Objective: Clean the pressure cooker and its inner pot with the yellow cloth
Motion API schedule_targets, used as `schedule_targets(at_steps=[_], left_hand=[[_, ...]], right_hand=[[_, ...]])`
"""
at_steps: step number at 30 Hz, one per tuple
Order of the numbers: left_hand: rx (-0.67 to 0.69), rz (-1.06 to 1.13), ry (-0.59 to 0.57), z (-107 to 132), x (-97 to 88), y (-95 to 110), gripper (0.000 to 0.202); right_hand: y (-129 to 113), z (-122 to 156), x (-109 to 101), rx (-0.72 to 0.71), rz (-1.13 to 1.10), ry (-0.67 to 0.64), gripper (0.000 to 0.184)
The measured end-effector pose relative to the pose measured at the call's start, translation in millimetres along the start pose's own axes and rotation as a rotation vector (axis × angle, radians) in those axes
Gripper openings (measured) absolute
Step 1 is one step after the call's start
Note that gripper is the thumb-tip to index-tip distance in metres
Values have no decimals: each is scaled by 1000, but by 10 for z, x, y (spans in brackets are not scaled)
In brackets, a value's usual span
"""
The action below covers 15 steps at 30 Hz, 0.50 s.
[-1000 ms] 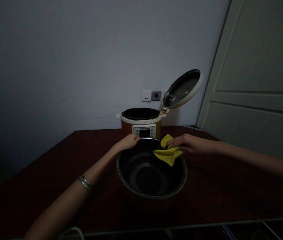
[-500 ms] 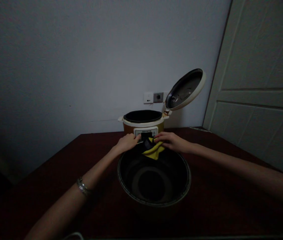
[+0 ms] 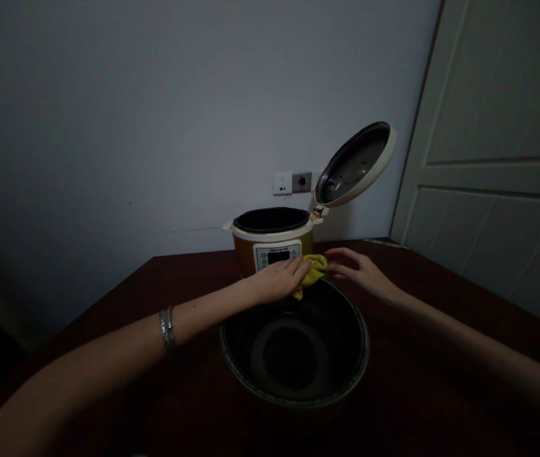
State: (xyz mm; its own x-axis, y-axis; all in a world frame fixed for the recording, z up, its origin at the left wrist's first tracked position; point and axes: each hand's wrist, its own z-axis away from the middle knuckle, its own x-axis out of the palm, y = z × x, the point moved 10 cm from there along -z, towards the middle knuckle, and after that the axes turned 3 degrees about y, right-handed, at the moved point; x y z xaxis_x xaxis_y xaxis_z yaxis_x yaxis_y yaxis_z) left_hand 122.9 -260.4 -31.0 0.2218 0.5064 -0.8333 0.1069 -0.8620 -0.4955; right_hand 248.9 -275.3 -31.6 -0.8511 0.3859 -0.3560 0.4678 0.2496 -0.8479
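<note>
A dark inner pot [image 3: 293, 374] sits on the dark red table [image 3: 441, 355] in front of me. My left hand [image 3: 279, 280] rests over the pot's far rim with its fingers closed on a yellow cloth [image 3: 314, 269]. My right hand [image 3: 358, 269] hovers just right of the cloth, fingers loosely apart and holding nothing. Behind them stands an orange rice cooker [image 3: 272, 241] with its white lid [image 3: 356, 164] swung up and open.
A grey wall with a power socket [image 3: 293, 183] stands behind the table. A pale door [image 3: 499, 158] fills the right side. My left wrist wears a metal bracelet [image 3: 168, 329].
The yellow cloth passed from my right hand to my left hand. My left hand moved right along the pot's far rim, and my right hand drew back to the right, now open.
</note>
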Motion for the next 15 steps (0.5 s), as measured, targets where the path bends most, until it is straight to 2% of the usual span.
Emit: schedule_targets(at_steps=[2,5,7,11,15], left_hand=[[85,-51,34,15,-22,81,54],[177,-92,72,7,-26,190,52],[182,-91,64,-28,19,181,51],[152,-55,-16,-78,121,47,51],[115,-48,-115,-34,153,-64,49]], right_hand=[[-74,196,-87,-50,170,49,39],[-146,442,1,-85,351,-7,40],[-121,532,82,-38,357,-50,44],[-65,578,187,53,219,-94,48],[-114,586,207,11,209,-82,46]])
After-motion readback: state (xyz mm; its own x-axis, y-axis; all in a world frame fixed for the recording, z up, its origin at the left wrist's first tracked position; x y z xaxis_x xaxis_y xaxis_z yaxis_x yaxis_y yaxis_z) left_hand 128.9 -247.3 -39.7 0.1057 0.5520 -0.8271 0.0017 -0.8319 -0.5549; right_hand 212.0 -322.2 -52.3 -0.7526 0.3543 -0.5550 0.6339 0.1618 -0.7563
